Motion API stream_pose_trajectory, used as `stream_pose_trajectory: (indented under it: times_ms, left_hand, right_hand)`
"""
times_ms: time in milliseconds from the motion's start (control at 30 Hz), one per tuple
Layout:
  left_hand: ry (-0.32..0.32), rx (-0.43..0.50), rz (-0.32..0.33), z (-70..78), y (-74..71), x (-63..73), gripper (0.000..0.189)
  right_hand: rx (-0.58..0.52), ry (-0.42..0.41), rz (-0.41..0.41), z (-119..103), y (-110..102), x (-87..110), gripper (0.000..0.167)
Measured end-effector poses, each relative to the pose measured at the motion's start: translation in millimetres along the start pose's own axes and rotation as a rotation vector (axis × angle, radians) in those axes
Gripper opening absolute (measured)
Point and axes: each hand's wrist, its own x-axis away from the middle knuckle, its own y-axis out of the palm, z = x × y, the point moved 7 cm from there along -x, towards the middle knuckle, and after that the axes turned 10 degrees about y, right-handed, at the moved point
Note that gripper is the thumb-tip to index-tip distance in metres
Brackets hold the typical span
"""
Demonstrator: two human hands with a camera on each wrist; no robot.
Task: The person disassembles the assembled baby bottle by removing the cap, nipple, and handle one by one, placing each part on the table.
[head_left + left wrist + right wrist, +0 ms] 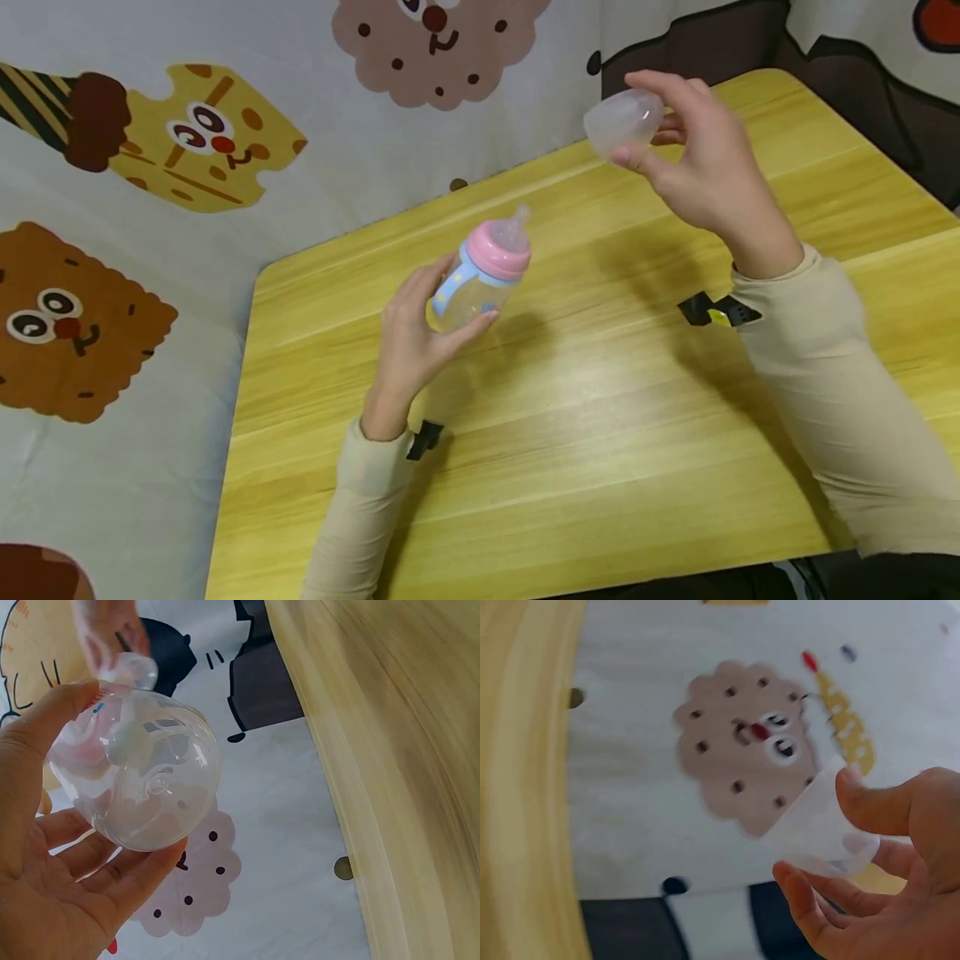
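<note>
My left hand [416,333] grips a clear baby bottle [468,304] with a pink collar, blue handles and a clear teat pointing up and to the right. In the left wrist view the bottle's round base [157,784] faces the camera, fingers and thumb curled around its side. Up and to the right, my right hand [701,154] holds a translucent, dome-shaped bottle cap [622,123] between thumb and fingers. The right wrist view shows that cap [817,829] pinched at its edge. Bottle and cap are apart, both held above the table.
Beneath both hands lies a yellow wood-grain table [600,433]. A pale cloth [315,50] printed with cartoon biscuits hangs past its far and left edges. Black pieces [720,310] are fixed at both sleeve cuffs.
</note>
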Motion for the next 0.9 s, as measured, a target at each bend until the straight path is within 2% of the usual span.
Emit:
stream_pose_trajectory:
  times_ms: [133,300,400,600,733,900]
  left_hand:
    - [-0.004,0.014,-0.003,-0.1,0.6,0.1,0.072]
    - [0.003,0.036,0.017,-0.9,-0.1,-0.4,0.072]
    - [0.007,0.055,0.028,-1.2,-1.4,-0.5,0.072]
    - [-0.003,0.064,0.029,-2.6,-3.9,-0.2,0.071]
    - [0.0,0.059,0.027,-3.6,-5.5,0.1,0.07]
    - [-0.001,0.053,0.009,-5.6,-2.9,-0.1,0.069]
  right_hand:
    - [0.033,0.118,-0.019,30.3,4.4,-16.6,0.071]
    - [0.065,0.255,-0.075,63.5,8.2,-28.3,0.07]
    - [0.079,0.272,-0.123,73.9,11.7,-32.0,0.067]
    - [0.115,0.238,-0.195,90.5,20.7,-39.3,0.065]
    - [0.16,0.232,-0.276,107.0,30.0,-42.7,0.063]
    - [0.152,0.272,-0.318,131.4,38.2,-43.4,0.061]
